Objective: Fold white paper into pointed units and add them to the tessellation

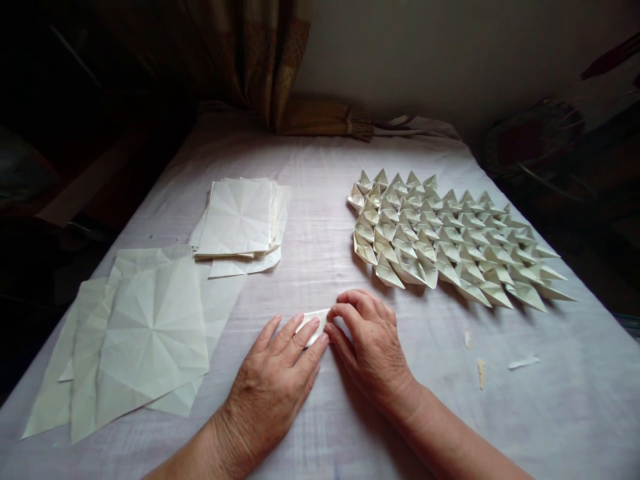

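A small piece of folded lined paper (316, 320) lies on the cloth between my hands, partly covered by fingers. My left hand (273, 373) rests flat with its fingers stretched out, the tips pressing on the paper's left part. At the paper's right end, my right hand (373, 340) has thumb and fingertips closed in a pinch on the edge. Beyond it to the right stand rows of folded paper boats (445, 233), packed close together, their points up.
A stack of creased paper squares (240, 217) sits at the back left. Nearer, larger creased sheets (153, 327) overlap loosely. Torn paper scraps (523, 363) lie at the right on the pale cloth (320, 200). A brown curtain (270, 67) hangs at the far edge.
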Action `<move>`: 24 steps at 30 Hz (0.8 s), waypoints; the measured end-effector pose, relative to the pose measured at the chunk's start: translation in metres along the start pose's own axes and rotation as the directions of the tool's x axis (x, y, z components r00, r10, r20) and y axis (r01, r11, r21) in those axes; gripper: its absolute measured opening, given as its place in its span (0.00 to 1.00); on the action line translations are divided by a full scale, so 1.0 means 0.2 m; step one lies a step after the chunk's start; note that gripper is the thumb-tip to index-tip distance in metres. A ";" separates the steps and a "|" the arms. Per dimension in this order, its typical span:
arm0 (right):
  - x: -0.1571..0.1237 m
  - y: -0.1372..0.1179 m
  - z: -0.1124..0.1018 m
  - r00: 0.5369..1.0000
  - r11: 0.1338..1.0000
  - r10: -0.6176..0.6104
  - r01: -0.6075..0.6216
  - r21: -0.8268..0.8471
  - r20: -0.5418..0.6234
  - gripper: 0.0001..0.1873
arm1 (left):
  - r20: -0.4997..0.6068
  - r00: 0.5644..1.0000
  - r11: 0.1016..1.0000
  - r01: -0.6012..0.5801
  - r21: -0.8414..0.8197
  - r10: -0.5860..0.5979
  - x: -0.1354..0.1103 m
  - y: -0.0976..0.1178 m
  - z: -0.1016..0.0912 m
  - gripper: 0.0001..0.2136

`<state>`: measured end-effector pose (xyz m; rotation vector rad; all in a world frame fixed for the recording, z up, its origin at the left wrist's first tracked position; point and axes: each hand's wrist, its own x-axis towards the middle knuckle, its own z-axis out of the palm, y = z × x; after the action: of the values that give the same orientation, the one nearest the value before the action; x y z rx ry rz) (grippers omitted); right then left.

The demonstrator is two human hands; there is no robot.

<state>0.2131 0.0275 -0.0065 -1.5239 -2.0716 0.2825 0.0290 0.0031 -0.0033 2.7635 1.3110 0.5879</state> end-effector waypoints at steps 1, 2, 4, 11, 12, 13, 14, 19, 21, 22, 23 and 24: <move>0.00 0.00 0.00 1.000 1.000 0.004 -0.004 -0.003 0.001 0.03 | 0.004 1.000 1.000 -0.002 -0.001 0.002 0.00 0.00 0.00 0.16; 0.00 0.00 0.00 1.000 1.000 0.007 -0.007 -0.007 0.000 0.03 | 0.003 1.000 1.000 -0.005 -0.002 0.005 0.00 0.00 0.00 0.16; -0.01 -0.01 0.00 1.000 1.000 0.008 -0.008 -0.012 0.000 0.04 | 0.002 1.000 1.000 -0.010 -0.002 0.010 0.00 0.00 -0.01 0.16; -0.08 0.02 -0.03 1.000 1.000 -0.008 0.008 -0.010 -0.018 0.11 | 0.028 0.999 0.999 -0.044 0.027 0.044 0.00 -0.01 -0.03 0.17; -0.09 0.03 -0.03 1.000 1.000 -0.006 0.006 0.000 -0.029 0.12 | 0.031 0.998 0.999 -0.047 0.027 0.046 0.01 -0.01 -0.03 0.17; -0.11 0.04 -0.03 0.999 1.000 -0.005 0.006 0.011 -0.042 0.12 | 0.034 0.998 0.998 -0.049 0.027 0.048 0.01 -0.01 -0.03 0.17; -0.11 0.04 -0.03 0.998 1.000 -0.004 0.005 0.019 -0.055 0.12 | 0.038 0.998 0.998 -0.048 0.028 0.047 0.01 -0.01 -0.03 0.16; -0.09 0.03 -0.01 0.996 1.000 0.023 -0.025 -0.017 -0.090 0.12 | 0.030 0.998 0.998 -0.053 0.038 0.052 0.01 -0.01 -0.03 0.17; -0.08 0.02 0.00 0.998 0.999 0.032 -0.035 -0.042 -0.062 0.13 | 0.029 0.998 0.997 -0.060 0.040 0.059 0.01 -0.01 -0.03 0.17; -0.07 0.01 0.00 0.998 0.998 0.038 -0.041 -0.053 -0.042 0.13 | 0.032 0.998 0.997 -0.061 0.038 0.060 0.01 -0.01 -0.03 0.17; -0.07 0.01 0.01 0.999 0.997 0.046 -0.047 -0.062 -0.022 0.14 | 0.037 0.997 0.997 -0.062 0.035 0.061 0.01 -0.02 -0.03 0.18; -0.07 0.01 0.01 0.999 0.996 0.053 -0.054 -0.071 -0.006 0.14 | 0.043 0.997 0.997 -0.064 0.030 0.063 0.00 -0.02 -0.04 0.18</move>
<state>0.2162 0.0160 -0.0121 -1.6222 -2.0598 0.2278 0.0237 0.0057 0.0030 2.8354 1.2390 0.5137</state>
